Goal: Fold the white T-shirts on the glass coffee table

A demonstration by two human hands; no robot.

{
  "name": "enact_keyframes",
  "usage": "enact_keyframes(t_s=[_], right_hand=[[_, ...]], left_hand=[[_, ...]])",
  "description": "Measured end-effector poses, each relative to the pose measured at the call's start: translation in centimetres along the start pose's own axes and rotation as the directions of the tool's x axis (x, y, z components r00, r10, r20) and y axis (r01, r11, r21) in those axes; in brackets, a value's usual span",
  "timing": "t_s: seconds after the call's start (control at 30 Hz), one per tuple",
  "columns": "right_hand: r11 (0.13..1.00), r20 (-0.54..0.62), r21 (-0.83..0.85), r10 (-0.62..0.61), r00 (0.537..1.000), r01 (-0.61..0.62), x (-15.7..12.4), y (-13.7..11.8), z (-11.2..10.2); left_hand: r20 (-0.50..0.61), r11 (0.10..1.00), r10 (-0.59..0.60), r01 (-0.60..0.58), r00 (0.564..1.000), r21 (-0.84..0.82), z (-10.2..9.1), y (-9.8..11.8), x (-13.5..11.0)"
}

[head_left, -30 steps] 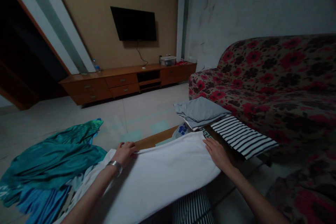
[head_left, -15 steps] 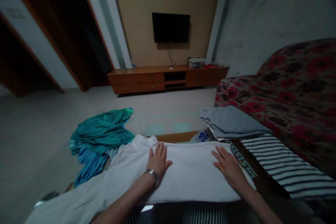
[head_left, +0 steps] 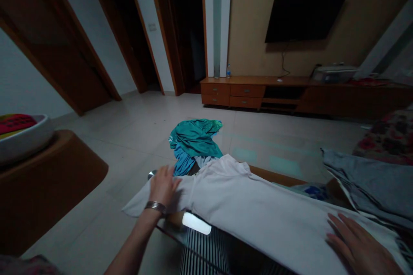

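Observation:
A white garment [head_left: 258,210] lies stretched across a glass-topped table [head_left: 277,172]. My left hand [head_left: 164,185], with a metal bracelet on the wrist, rests flat with fingers apart on the garment's left end near the sleeve. At the lower right, my right hand [head_left: 358,245] lies flat and open on the garment's other end. Neither hand holds anything. A teal and blue heap of clothes [head_left: 193,144] sits just beyond the left hand.
Folded grey cloth [head_left: 371,184] lies at the right, by a floral sofa [head_left: 387,133]. A wooden side table [head_left: 41,180] with a white bowl [head_left: 22,137] stands at the left. A TV [head_left: 306,15] hangs above a long wooden cabinet [head_left: 290,94] across the tiled floor. Dark doorways lie at the back left.
My view has swung left. My left hand slid left along the white garment to its sleeve end, and my hands are now far apart with the garment stretched out.

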State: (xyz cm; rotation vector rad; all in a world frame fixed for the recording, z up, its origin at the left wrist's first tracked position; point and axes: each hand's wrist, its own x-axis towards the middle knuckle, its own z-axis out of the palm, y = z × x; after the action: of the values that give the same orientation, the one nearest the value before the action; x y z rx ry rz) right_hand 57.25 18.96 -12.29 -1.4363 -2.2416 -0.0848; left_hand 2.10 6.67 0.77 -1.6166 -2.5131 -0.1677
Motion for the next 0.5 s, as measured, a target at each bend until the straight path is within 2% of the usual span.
enact_keyframes(t_s=[0.07,0.1,0.13,0.2,0.3,0.37,0.43,0.5], right_hand=[[0.992,0.040,0.032,-0.120,0.992,0.119,2.3,-5.3,0.2],[0.984,0.042,0.055,-0.170,0.984,0.168,3.4,-8.4,0.3],[0.967,0.064,0.092,-0.245,0.968,0.238,4.5,-11.7,0.3],[0.913,0.121,0.183,-0.389,0.913,0.365,6.4,-18.7,0.4],[0.784,0.179,0.356,-0.591,0.787,0.508,8.4,-27.7,0.8],[0.687,0.188,0.467,-0.692,0.697,0.557,9.3,-31.9,1.6],[0.646,0.206,0.523,-0.729,0.652,0.557,9.7,-34.6,2.8],[0.652,0.232,0.534,-0.726,0.648,0.539,9.6,-36.2,4.1]], left_hand=[[0.015,0.960,-0.260,0.256,0.966,0.111,-0.3,-6.3,-0.6],[0.089,0.933,-0.349,0.337,0.933,0.128,0.0,-8.9,-1.0],[0.176,0.927,-0.373,0.358,0.911,0.109,0.5,-11.0,-1.4],[0.292,0.939,-0.337,0.341,0.895,0.037,1.9,-13.7,-2.1],[0.389,0.917,-0.307,0.379,0.869,-0.122,3.3,-14.6,-2.7],[0.455,0.890,-0.266,0.397,0.850,-0.222,3.2,-14.2,-2.8],[0.497,0.867,-0.191,0.383,0.846,-0.319,2.2,-13.9,-2.9],[0.523,0.799,-0.142,0.409,0.841,-0.440,0.4,-13.9,-2.9]])
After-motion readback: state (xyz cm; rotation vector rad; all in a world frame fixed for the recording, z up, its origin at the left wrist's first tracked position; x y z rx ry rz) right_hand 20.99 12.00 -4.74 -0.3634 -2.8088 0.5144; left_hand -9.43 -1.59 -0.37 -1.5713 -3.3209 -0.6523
